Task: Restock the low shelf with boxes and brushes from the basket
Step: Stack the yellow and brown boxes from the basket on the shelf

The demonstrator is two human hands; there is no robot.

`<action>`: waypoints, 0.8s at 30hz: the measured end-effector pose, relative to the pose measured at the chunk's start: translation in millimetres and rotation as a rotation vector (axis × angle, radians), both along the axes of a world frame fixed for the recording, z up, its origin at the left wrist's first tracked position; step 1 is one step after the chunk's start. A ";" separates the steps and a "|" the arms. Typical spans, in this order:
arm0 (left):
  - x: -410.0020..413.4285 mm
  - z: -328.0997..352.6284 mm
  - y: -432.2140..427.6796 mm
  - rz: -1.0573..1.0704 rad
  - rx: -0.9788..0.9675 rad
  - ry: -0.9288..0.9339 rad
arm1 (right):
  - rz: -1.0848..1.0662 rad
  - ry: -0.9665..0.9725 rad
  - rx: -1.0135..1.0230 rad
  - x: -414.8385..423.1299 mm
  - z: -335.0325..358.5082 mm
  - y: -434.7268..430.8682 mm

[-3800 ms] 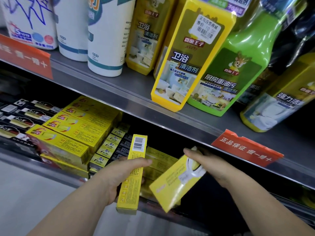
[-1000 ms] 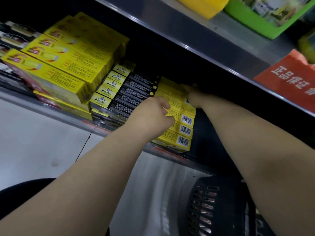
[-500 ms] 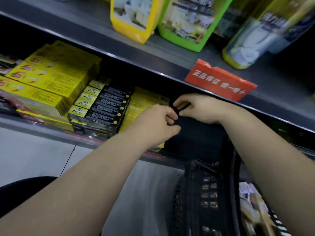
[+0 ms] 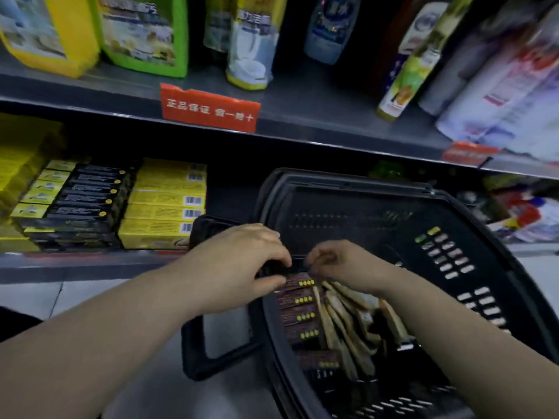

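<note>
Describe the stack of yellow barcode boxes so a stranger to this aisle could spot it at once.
Find the low shelf under the red sign, left of the black basket. The stack of yellow boxes is the one nearest the basket. Unlike the black boxes on its left, these are yellow all over, with white barcodes at their right ends.

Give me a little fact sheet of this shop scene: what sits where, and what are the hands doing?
Basket: black, in front of the low shelf
Inside it: dark boxes in a row, tan packets beside them
Low shelf: yellow boxes next to black boxes
Left hand: fingers curled at the row's far end, grip unclear
Right hand: curled above the packets, grip unclear
Upper shelf: cleaner bottles, red tag on its edge
</note>
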State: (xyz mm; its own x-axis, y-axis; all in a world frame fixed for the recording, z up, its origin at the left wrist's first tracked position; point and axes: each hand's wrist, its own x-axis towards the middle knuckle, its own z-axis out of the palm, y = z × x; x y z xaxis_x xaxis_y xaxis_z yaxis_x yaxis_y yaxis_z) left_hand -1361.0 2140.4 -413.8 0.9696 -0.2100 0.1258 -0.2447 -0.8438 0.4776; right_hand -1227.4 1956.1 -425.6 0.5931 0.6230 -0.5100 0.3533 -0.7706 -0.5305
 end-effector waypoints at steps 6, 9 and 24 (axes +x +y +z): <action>-0.8 -5.1 -14.7 -0.069 0.082 0.029 | 0.287 -0.137 -0.493 14.8 -80.8 -31.8; 4.2 -1.3 -11.8 -0.053 0.081 0.062 | 0.421 -0.198 -0.579 20.4 -104.6 -20.8; 26.3 -2.8 -3.3 -0.059 0.043 0.084 | 0.636 -0.543 -0.485 27.6 -166.2 38.0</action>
State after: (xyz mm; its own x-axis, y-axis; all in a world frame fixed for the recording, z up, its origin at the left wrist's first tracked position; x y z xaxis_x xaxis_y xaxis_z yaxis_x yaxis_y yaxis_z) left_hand -1334.7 2137.1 -416.6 0.9622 -0.2701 0.0347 -0.2551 -0.8492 0.4625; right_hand -1199.8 1994.1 -591.8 0.4486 0.7031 -0.5518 0.8833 -0.4428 0.1539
